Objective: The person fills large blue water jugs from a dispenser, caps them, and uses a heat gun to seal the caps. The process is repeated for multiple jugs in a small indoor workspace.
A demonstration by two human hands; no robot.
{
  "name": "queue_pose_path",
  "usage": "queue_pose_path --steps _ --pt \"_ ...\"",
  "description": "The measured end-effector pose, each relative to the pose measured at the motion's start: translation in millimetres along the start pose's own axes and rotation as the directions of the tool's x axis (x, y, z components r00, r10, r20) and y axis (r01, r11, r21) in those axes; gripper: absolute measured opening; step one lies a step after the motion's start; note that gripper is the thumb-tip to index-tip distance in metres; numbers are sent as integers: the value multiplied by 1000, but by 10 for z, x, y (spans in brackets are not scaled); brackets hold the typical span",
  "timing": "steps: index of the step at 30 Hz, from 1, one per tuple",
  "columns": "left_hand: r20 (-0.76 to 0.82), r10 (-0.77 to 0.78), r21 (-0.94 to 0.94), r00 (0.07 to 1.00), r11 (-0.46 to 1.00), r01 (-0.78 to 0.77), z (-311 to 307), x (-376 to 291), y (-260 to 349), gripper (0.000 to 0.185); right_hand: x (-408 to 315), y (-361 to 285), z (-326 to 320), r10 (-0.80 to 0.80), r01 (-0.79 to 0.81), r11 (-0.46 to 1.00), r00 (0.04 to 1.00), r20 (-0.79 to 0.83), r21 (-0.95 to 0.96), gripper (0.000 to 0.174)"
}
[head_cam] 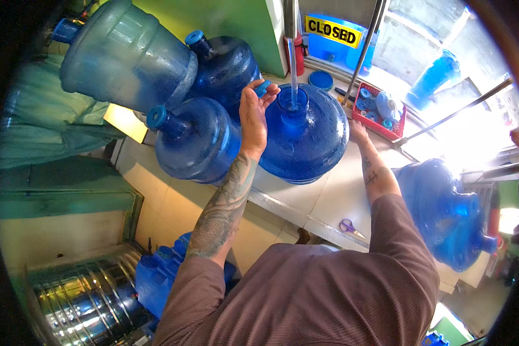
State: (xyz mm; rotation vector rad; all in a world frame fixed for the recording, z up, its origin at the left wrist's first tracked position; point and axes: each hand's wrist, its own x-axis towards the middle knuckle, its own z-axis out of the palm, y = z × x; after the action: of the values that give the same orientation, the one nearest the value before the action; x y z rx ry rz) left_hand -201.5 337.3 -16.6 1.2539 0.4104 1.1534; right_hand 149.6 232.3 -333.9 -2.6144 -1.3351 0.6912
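Note:
My left hand [254, 119] holds a small blue bottle cap [263, 88] between thumb and fingers, just left of an uncapped neck. That neck belongs to a round blue water jug [305, 138] standing upright on the tiled counter [328, 190]. From a metal pipe [290, 19] above, a clear stream [293, 73] runs down into the mouth. My right hand [357, 131] is low on the jug's right, beside a red plastic basket [378, 129]; its fingers are partly hidden, so I cannot tell whether they grip anything. Blue caps [370, 105] and a bagged item lie in the basket.
Capped jugs [199, 138] crowd the left. Purple-handled scissors [349, 226] lie near the counter's front edge. A blue round lid [320, 80] sits behind the jug. Metal rods [363, 47] cross the right side. More jugs [441, 212] lie right; a ribbed steel tank [91, 298] stands lower left.

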Motion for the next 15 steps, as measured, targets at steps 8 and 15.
queue_pose_path --steps 8,15 --pt "-41 -5 -42 999 999 4 26 21 7 59 -82 -277 -459 83 202 719 925 -371 665 59" --pt "122 219 260 968 934 -244 271 -77 460 42 -2047 -1692 -1901 64 755 418 531 -845 505 40"
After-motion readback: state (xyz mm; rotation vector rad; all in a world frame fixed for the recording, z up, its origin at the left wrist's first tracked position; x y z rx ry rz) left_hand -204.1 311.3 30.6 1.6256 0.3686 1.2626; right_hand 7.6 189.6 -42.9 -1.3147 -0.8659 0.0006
